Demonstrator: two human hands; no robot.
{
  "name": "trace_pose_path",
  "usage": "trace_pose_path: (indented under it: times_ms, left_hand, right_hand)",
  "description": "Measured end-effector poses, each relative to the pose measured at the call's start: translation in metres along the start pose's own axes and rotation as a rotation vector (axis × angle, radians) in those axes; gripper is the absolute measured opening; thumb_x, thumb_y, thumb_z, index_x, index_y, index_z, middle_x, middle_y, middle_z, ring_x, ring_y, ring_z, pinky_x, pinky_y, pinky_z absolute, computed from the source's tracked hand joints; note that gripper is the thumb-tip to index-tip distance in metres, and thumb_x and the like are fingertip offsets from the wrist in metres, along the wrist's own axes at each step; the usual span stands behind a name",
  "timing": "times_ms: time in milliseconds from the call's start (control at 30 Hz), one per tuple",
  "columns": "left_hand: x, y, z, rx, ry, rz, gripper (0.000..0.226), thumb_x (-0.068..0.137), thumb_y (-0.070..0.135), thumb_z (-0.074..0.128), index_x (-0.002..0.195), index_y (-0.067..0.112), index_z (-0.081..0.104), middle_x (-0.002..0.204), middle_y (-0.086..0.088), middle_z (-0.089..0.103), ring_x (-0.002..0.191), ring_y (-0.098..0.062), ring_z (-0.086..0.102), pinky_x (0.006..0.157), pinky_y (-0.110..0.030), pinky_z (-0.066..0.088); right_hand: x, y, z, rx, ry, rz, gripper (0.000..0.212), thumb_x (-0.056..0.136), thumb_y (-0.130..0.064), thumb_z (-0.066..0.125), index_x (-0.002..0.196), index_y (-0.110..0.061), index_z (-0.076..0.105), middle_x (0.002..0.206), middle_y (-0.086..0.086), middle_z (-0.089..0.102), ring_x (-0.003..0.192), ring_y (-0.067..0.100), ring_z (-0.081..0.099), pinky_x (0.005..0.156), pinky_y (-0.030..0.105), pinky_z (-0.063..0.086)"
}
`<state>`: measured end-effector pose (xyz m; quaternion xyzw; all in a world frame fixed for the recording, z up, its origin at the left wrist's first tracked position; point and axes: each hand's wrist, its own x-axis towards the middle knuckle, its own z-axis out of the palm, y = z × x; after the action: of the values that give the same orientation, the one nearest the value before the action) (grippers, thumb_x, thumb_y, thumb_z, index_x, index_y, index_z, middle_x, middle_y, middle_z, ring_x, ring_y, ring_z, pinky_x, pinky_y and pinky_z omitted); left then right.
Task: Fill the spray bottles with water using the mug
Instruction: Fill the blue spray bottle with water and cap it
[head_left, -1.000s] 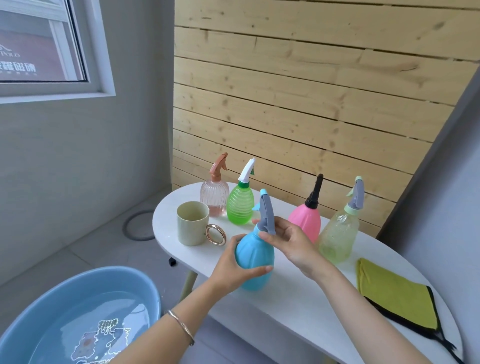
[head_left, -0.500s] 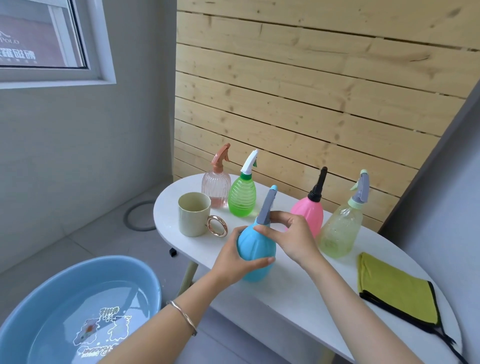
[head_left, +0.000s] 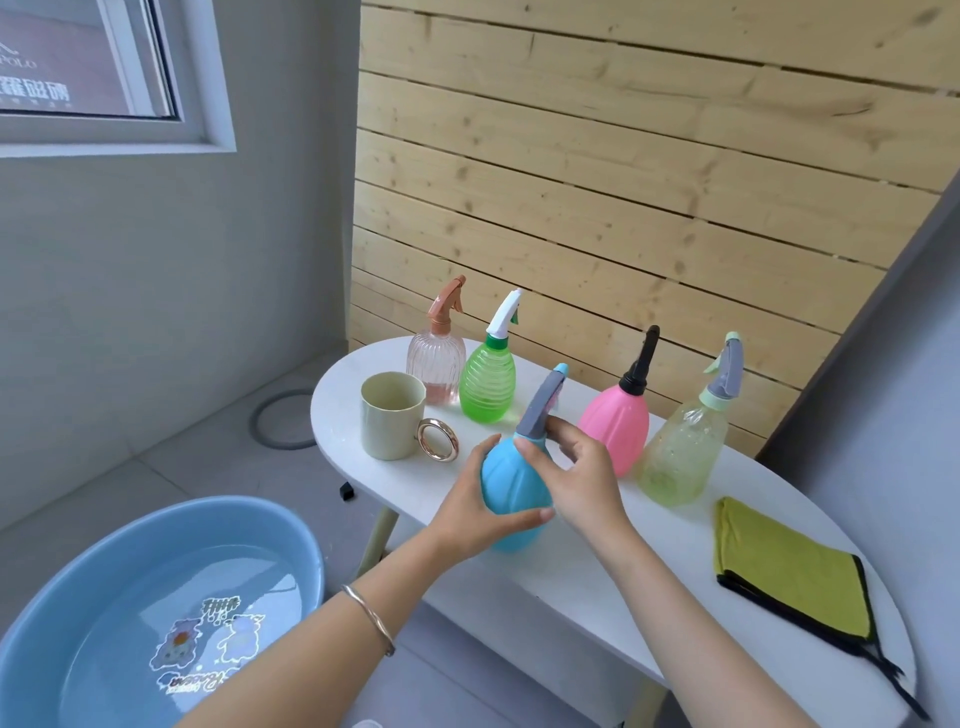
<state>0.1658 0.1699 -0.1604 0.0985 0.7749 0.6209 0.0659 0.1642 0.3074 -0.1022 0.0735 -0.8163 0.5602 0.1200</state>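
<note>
A blue spray bottle (head_left: 511, 486) with a grey trigger head stands on the white oval table (head_left: 597, 561). My left hand (head_left: 475, 512) wraps around its body. My right hand (head_left: 576, 475) grips the neck at the base of the spray head. A cream mug (head_left: 392, 421) with a gold ring handle stands to the left, empty as far as I can see. Behind are a clear pink bottle (head_left: 436, 358), a green bottle (head_left: 489, 382), a pink bottle (head_left: 615, 423) with a black nozzle and a pale yellow bottle (head_left: 683, 449).
A blue basin (head_left: 156, 613) holding water sits on the floor at the lower left. A yellow-green cloth (head_left: 789, 571) lies on the table's right end. A wooden slat wall stands close behind the table.
My right hand has turned around the bottle's neck, and the grey spray head has rotated and now tilts up to the right. My left hand keeps hold of the body.
</note>
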Motion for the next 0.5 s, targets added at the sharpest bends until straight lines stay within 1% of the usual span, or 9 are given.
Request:
trace_pose_path:
  times_ms: [67, 133, 200, 233, 300, 333, 400, 467, 500]
  left_hand:
    - [-0.003, -0.002, -0.001, 0.030, -0.050, -0.004, 0.122, 0.054, 0.065, 0.081, 0.153, 0.033, 0.017, 0.148, 0.014, 0.040, 0.134, -0.002, 0.042, 0.111, -0.031, 0.040]
    - [-0.005, -0.002, -0.003, 0.062, -0.056, -0.006, 0.121, 0.055, 0.072, 0.077, 0.153, 0.035, 0.017, 0.150, 0.016, 0.036, 0.137, -0.005, 0.039, 0.111, -0.030, 0.038]
    - [-0.006, 0.002, -0.006, 0.070, -0.040, -0.013, 0.113, 0.061, 0.072, 0.076, 0.152, 0.037, 0.020, 0.145, 0.013, 0.037, 0.129, -0.010, 0.044, 0.100, -0.023, 0.039]
    - [-0.005, 0.005, -0.008, 0.085, -0.036, -0.014, 0.105, 0.067, 0.066, 0.076, 0.152, 0.037, 0.021, 0.140, 0.009, 0.037, 0.125, -0.011, 0.045, 0.097, -0.021, 0.038]
    - [0.000, 0.008, -0.009, 0.139, -0.032, -0.009, 0.086, 0.078, 0.055, 0.071, 0.150, 0.037, 0.028, 0.131, 0.003, 0.034, 0.124, -0.011, 0.042, 0.100, -0.020, 0.034]
    - [0.003, 0.009, -0.008, 0.149, -0.030, -0.003, 0.077, 0.082, 0.052, 0.069, 0.147, 0.035, 0.034, 0.130, 0.002, 0.032, 0.126, -0.011, 0.039, 0.103, -0.019, 0.030]
    - [0.006, 0.009, -0.004, 0.128, -0.018, 0.011, 0.059, 0.085, 0.048, 0.068, 0.136, 0.029, 0.045, 0.133, 0.002, 0.033, 0.128, -0.010, 0.037, 0.101, -0.016, 0.027]
    - [0.010, 0.006, 0.000, 0.086, -0.023, 0.014, 0.046, 0.085, 0.046, 0.068, 0.120, 0.026, 0.046, 0.135, 0.004, 0.045, 0.126, -0.010, 0.044, 0.094, -0.013, 0.034]
    - [0.011, 0.006, 0.001, 0.063, -0.030, 0.010, 0.044, 0.085, 0.045, 0.069, 0.114, 0.024, 0.044, 0.131, 0.002, 0.052, 0.123, -0.011, 0.050, 0.089, -0.011, 0.039]
  right_hand:
    - [0.002, -0.001, -0.001, 0.011, 0.032, 0.002, 0.024, 0.081, -0.023, 0.074, 0.104, -0.022, 0.069, 0.101, -0.018, 0.069, 0.096, -0.018, 0.056, 0.079, -0.004, 0.035]
    - [0.004, 0.000, -0.004, 0.040, 0.065, 0.016, 0.023, 0.077, -0.022, 0.078, 0.098, -0.022, 0.070, 0.097, -0.016, 0.070, 0.093, -0.016, 0.059, 0.078, -0.002, 0.037]
    - [0.005, 0.001, -0.009, 0.062, 0.077, 0.034, 0.022, 0.075, -0.020, 0.079, 0.095, -0.024, 0.069, 0.095, -0.015, 0.070, 0.090, -0.017, 0.059, 0.076, -0.002, 0.038]
    - [0.006, 0.002, -0.011, 0.063, 0.079, 0.047, 0.023, 0.075, -0.020, 0.080, 0.095, -0.023, 0.069, 0.095, -0.015, 0.070, 0.089, -0.018, 0.058, 0.076, -0.002, 0.039]
    - [0.005, 0.003, -0.015, 0.069, 0.076, 0.064, 0.024, 0.074, -0.020, 0.080, 0.095, -0.022, 0.068, 0.095, -0.017, 0.069, 0.087, -0.020, 0.057, 0.076, -0.002, 0.039]
    - [0.004, 0.004, -0.017, 0.075, 0.074, 0.069, 0.023, 0.074, -0.020, 0.080, 0.094, -0.022, 0.069, 0.094, -0.017, 0.069, 0.087, -0.020, 0.058, 0.076, -0.002, 0.040]
    - [0.002, 0.005, -0.018, 0.086, 0.074, 0.083, 0.023, 0.074, -0.021, 0.080, 0.093, -0.024, 0.069, 0.095, -0.017, 0.070, 0.091, -0.016, 0.060, 0.077, 0.000, 0.041]
    - [0.001, 0.006, -0.019, 0.102, 0.083, 0.100, 0.023, 0.074, -0.022, 0.080, 0.094, -0.026, 0.070, 0.096, -0.017, 0.070, 0.097, -0.011, 0.061, 0.079, 0.002, 0.042]
    - [0.001, 0.006, -0.020, 0.110, 0.088, 0.106, 0.024, 0.074, -0.022, 0.080, 0.094, -0.026, 0.070, 0.097, -0.017, 0.070, 0.098, -0.009, 0.061, 0.081, 0.003, 0.042]
